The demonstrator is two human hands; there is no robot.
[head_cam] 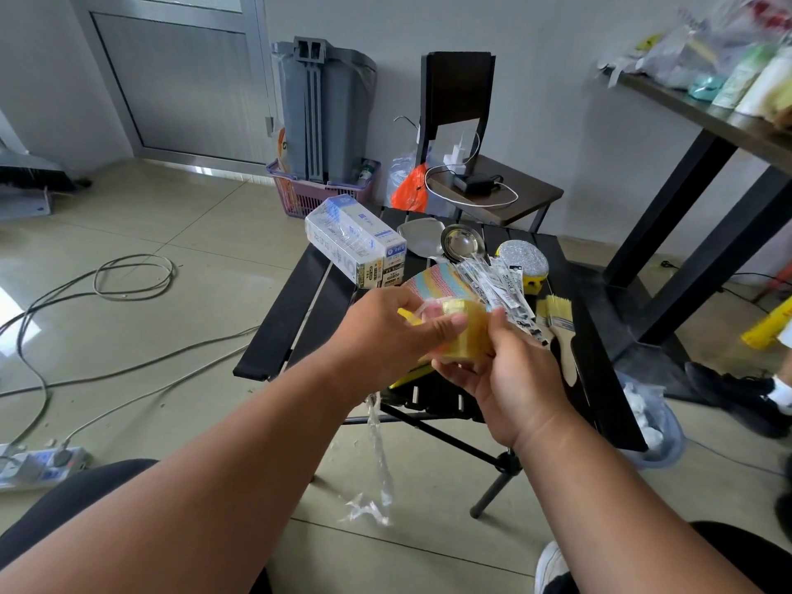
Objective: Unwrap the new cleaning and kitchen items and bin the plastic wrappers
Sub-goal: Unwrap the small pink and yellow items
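A yellow sponge pack (465, 332) is held above the near edge of the black slatted table (274, 332). The left hand (385, 332) grips its left end and the right hand (505, 379) cups it from below. A clear plastic wrapper (377, 469) hangs from it toward the floor. On the table's far left corner, a wrapped box (355, 246) overhangs the edge; its print is too small to read. Two yellow brushes (557, 319) lie right. A lined bin (655, 426) stands on the floor, right of the table.
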